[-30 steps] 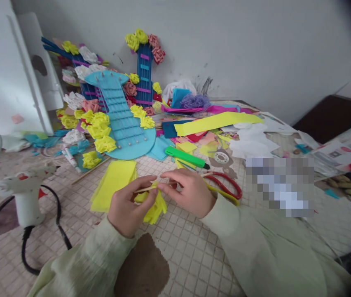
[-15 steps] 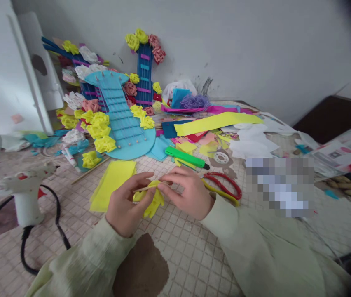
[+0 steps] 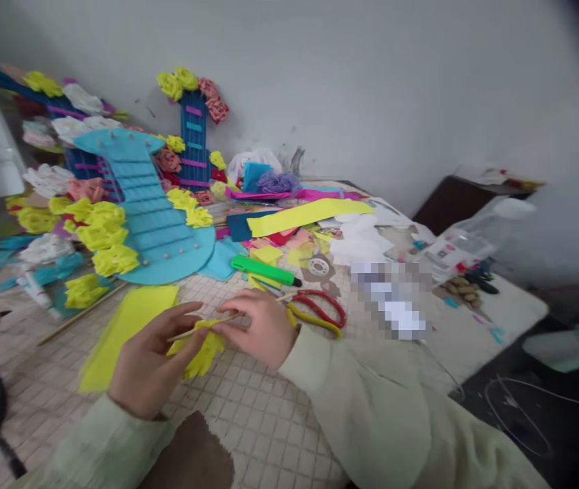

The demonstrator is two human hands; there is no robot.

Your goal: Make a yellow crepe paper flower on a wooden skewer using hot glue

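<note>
My left hand [image 3: 144,363] pinches a gathered piece of yellow crepe paper [image 3: 204,358] between thumb and fingers. Across the top of the paper runs a thin wooden stick [image 3: 229,318], and my right hand [image 3: 264,331] grips it with closed fingertips close to the left ones. Part of the stick and paper is hidden behind the fingers. Left of the hands lies a stack of yellow paper sheets [image 3: 129,326]. Just beyond my right hand are scissors with red and yellow handles [image 3: 327,305] and a green utility knife [image 3: 264,269].
A light-blue guitar-shaped board [image 3: 149,227] with yellow paper flowers stands at the back left. Behind it is a dark blue guitar neck [image 3: 194,142]. A yellow paper strip [image 3: 304,216] lies across scraps. On the right are a blurred-out object [image 3: 394,302] and a plastic bottle [image 3: 473,238].
The view has turned right, so the tabletop things appear farther left and more of the right side shows. Both hands stay together on the stick and yellow paper.
</note>
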